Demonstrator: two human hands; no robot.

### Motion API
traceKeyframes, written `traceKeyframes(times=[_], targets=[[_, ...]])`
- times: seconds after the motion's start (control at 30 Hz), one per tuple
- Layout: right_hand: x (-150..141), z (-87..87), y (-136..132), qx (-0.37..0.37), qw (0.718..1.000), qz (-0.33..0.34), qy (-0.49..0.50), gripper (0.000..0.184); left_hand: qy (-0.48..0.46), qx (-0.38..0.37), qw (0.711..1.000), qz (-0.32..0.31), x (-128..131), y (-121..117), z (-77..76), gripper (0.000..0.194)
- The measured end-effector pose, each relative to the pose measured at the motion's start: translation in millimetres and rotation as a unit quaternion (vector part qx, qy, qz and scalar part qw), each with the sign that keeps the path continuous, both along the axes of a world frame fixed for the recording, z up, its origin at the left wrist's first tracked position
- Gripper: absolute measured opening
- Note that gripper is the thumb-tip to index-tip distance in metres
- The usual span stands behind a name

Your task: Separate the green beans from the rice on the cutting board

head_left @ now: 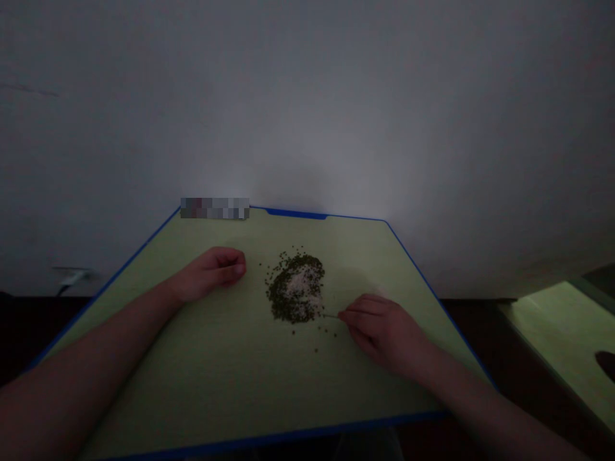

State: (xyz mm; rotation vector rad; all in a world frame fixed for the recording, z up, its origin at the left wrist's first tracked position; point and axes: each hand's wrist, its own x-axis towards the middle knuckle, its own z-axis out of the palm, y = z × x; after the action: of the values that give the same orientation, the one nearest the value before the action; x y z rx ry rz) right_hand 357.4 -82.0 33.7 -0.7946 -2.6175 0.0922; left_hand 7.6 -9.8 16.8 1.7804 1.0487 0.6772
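Dark green grains (281,306) heaped mid-table, with pale grains (300,285) mixed through the centre and right side. Between the two hands; just left of the right fingertips (343,315), well clear of the palm.

Right hand (379,330): thumb and index pinched together on a thin stick (330,315), other fingers folded in behind. Stick pointing left, far tip at the heap's lower right edge. Can't tell whether touching grains or just short of them.

Left hand (214,272): curled into a loose fist on the other side of the heap, near but apart from it, thumb up against the bent fingers. Can't tell if anything's inside.

Heap directly on the pale table (216,378), blue edging (298,214) all round. Few loose grains (316,350) strayed toward the near side, more scattered just beyond the far rim of the heap.

At the table's far left corner: blurred low object (214,208), can't tell if a container or what's in it. Plain wall (312,96) behind. Off right, apart: second pale surface (562,333), dark rounded object (606,365) at frame edge. Dim light throughout.
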Motion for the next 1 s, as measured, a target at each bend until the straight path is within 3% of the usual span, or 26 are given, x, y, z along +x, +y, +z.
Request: traceKeyframes(times=[0.47, 1.0], targets=[[-1.0, 4.0, 6.5, -0.01, 1.0, 0.013, -0.006, 0.024, -0.003, -0.009, 1.0, -0.002, -1.8, 0.7, -2.8, 0.036], [-4.7, 7.0, -4.9, -0.017, 1.0, 0.02, -0.002, 0.024, -0.002, -0.016, 1.0, 0.003, -1.5, 1.9, -3.5, 0.035]])
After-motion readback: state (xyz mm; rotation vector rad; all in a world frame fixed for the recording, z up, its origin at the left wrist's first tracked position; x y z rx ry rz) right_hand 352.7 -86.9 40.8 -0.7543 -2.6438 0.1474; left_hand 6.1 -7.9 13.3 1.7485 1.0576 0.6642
